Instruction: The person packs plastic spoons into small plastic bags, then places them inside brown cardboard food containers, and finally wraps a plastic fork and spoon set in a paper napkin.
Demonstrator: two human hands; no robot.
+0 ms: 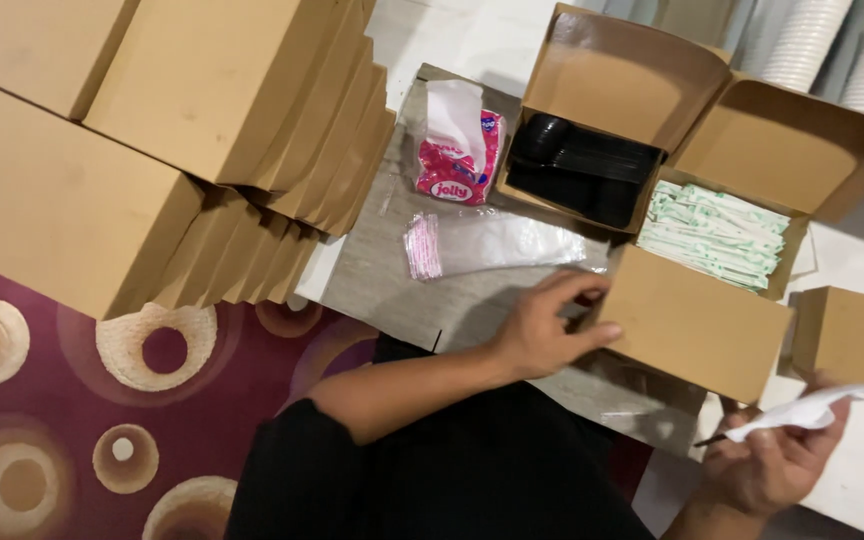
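Partly hidden, a thin dark item shows only as a tip under the white napkin (812, 408), both pinched in the closed fingers of the right hand (772, 465) at lower right. The left hand (542, 330), fingers loosely curled and empty, touches a brown box (692, 325). Open boxes behind hold black cutlery (582, 165) and green-white sachets (714, 232).

Two bare hands, left (542, 335) and right (777, 465), without rings, watch or gloves. Forearms uncovered as well. Black sleeve pushed up near the left elbow, plain, no print or pattern visible. More black fabric below, smooth and dark, covering body or lap.
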